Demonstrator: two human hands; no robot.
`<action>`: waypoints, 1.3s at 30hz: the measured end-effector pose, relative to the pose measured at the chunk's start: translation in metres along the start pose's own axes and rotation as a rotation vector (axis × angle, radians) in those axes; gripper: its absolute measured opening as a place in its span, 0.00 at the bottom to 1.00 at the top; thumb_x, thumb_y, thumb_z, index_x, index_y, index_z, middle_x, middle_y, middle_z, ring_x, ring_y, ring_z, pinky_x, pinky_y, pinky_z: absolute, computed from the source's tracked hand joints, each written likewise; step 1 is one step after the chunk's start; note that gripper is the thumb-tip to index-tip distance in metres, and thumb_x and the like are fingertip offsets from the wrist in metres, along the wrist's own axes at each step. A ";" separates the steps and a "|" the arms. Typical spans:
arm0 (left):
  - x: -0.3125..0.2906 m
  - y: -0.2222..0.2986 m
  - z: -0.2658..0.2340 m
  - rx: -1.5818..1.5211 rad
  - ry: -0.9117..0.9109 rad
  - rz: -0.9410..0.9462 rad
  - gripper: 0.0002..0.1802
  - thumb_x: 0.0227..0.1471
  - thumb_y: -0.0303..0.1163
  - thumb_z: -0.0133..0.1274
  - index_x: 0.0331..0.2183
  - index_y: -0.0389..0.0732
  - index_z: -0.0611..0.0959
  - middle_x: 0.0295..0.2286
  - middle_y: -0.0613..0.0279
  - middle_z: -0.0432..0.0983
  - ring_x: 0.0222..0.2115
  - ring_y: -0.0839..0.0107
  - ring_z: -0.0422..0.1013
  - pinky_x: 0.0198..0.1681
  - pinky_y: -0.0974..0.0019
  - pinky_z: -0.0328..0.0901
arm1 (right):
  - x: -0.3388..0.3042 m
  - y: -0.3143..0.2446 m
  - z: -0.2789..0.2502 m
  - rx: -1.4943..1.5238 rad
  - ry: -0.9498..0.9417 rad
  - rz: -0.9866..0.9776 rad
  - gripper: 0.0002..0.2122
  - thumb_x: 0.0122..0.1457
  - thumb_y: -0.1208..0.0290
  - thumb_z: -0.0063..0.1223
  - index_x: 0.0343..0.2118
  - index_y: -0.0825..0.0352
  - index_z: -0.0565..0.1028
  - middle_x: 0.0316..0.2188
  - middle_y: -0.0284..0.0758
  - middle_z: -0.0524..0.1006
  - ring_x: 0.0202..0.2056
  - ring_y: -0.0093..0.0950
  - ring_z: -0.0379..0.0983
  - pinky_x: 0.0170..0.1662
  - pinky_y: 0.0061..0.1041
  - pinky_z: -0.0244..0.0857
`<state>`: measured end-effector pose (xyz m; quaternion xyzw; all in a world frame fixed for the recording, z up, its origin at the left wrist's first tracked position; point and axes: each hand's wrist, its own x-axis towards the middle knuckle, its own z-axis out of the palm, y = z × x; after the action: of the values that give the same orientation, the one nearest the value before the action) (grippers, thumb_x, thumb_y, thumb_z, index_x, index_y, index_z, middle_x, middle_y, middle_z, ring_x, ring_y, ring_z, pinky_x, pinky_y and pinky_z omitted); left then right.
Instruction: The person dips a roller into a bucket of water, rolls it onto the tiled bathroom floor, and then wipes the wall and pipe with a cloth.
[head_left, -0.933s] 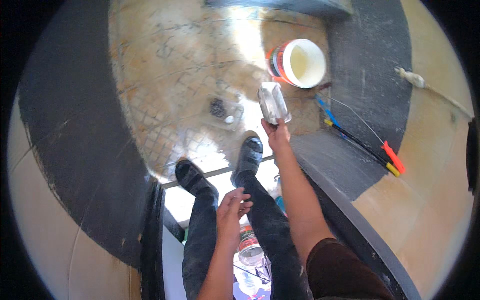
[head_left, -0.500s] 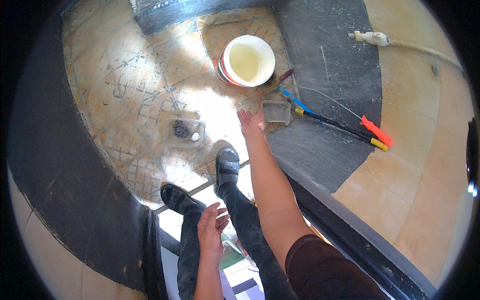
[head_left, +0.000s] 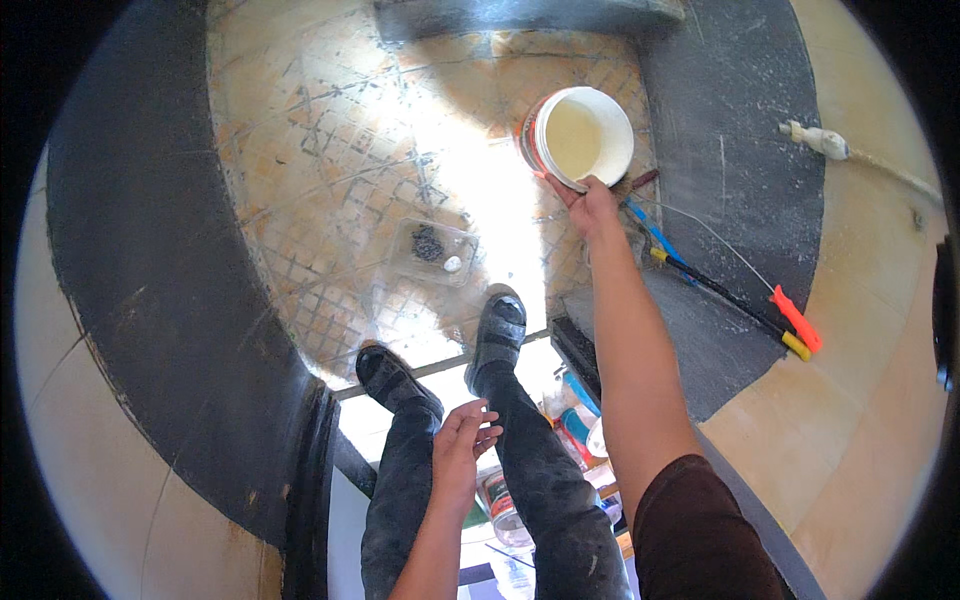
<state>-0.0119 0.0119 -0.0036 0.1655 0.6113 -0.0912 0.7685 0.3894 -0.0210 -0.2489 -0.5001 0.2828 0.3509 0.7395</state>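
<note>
My right hand (head_left: 588, 204) is stretched out to a white bucket (head_left: 613, 150) with a red and dark label. Its thumb lies over the near rim and its fingers rest against the outer wall, gripping it. Pale yellowish liquid (head_left: 574, 140) stands in the bucket, which is upright on the tiles. My left hand (head_left: 464, 446) hangs above my legs, fingers loosely bent and apart, with nothing in it. A clear plastic tray (head_left: 405, 262) sits on the floor, holding a dark scouring pad (head_left: 427, 243) and a small white lump (head_left: 453, 264).
Right of the bucket lie a blue strip (head_left: 652, 232), a black rod with yellow ends (head_left: 725, 298) and a thin wire tool with an orange handle (head_left: 795, 318). A hose with a pale nozzle (head_left: 826, 141) runs along the right. Dark stone borders (head_left: 150, 250) edge the tiled floor.
My right hand has moved from beside a small clear container to the bucket's near rim and closed on it. The whole view has shifted. My left hand stays much the same.
</note>
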 end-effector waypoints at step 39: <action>-0.006 -0.027 -0.032 -0.002 0.033 0.009 0.20 0.68 0.43 0.49 0.53 0.40 0.79 0.44 0.56 0.78 0.43 0.67 0.75 0.49 0.64 0.69 | -0.151 0.156 -0.007 -0.402 -0.095 -0.543 0.43 0.53 0.90 0.35 0.75 0.59 0.45 0.65 0.42 0.62 0.62 0.38 0.63 0.61 0.41 0.67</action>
<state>-0.0513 -0.0023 -0.0083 0.1692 0.6232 -0.0843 0.7589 0.1738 -0.0236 -0.2197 -0.6761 0.0296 0.2128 0.7048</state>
